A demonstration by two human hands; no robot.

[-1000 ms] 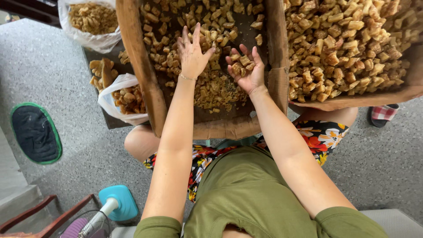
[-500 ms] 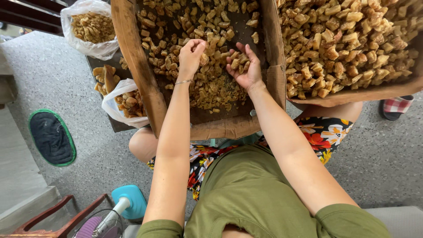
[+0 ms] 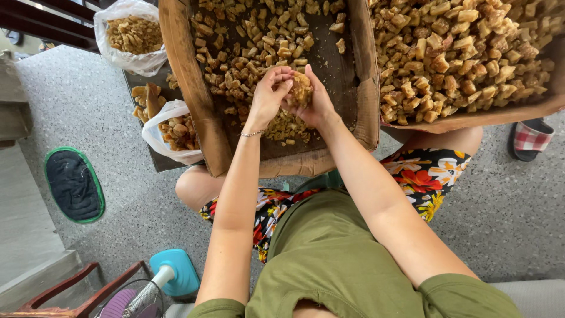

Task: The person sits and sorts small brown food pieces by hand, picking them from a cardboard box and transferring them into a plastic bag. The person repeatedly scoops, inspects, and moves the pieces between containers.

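Both my hands meet over the cardboard box [image 3: 194, 106] on my lap, which holds several golden-brown fried chunks. My right hand [image 3: 315, 103] cups a heap of the chunks [image 3: 300, 89] in its palm. My left hand [image 3: 268, 94], a thin bracelet on its wrist, has its fingers curled onto the same heap from the left. More chunks lie loose on the box floor around and below my hands.
A second cardboard box [image 3: 471, 115] heaped with larger chunks sits to the right. Two plastic bags [image 3: 126, 35] [image 3: 170, 132] of chunks rest on a dark tray at left. A green-rimmed mat [image 3: 73, 184], a small fan [image 3: 170, 274] and a checked slipper [image 3: 529, 140] lie on the speckled floor.
My hands were spread apart in the box, scooping chunks. They have come together, the right palm cupping a heap and the left fingers closing onto it.
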